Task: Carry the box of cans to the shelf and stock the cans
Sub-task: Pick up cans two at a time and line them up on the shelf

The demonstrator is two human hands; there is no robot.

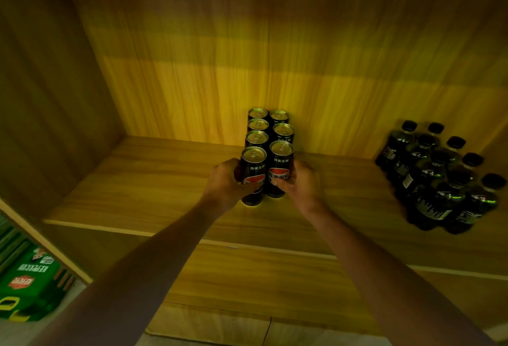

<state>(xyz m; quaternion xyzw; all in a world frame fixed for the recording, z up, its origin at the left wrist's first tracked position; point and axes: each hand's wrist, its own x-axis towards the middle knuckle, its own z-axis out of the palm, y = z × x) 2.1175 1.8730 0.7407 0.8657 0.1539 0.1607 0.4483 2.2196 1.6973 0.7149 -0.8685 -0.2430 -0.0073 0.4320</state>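
Cans fill the middle of a wooden shelf (154,180), standing upright in two short rows that run back toward the rear wall. Both bare hands are on the front pair. The left hand (224,183) is wrapped around the front left can (253,175), its fingers (237,173) curled onto the can's left side and its thumb pressed across the red and blue logo on the label. The right hand (301,182) is clamped on the front right can (280,172) in the same way, fingers behind its right side and thumb across the label. These two black cans stand side by side, touching or nearly so, with their bases on the shelf board.

Just behind the fingers stand the rest of the cans (270,128), about six in all, packed close together with pale metal tops and pull tabs facing up. Well off to the right of the right hand sits a shrink-wrapped pack of dark bottles (439,178) with black caps, also on the shelf. Far below and to the left of the left forearm, outside the shelf, lies a green printed carton (27,288). Lighting is dim and yellow-green.
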